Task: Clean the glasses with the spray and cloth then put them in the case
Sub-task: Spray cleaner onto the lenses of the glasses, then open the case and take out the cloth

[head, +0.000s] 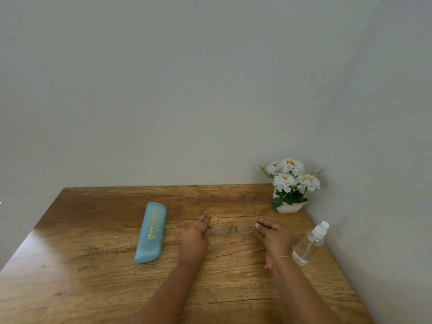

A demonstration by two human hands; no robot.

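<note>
A pair of thin-framed glasses (231,229) is in the middle of the wooden table (93,265), arms unfolded and pointing away from me. My left hand (195,235) pinches the left end of the frame and my right hand (273,237) pinches the right end. A light blue glasses case (150,232) with yellow lettering lies closed to the left of my hands. A clear spray bottle (309,244) with a white nozzle lies tilted at the right edge of the table, just beyond my right wrist. No cloth is in view.
A white pot of white artificial flowers (289,185) stands in the far right corner against the wall. Grey walls border the table at the back and right. A bright glare covers the table's left side.
</note>
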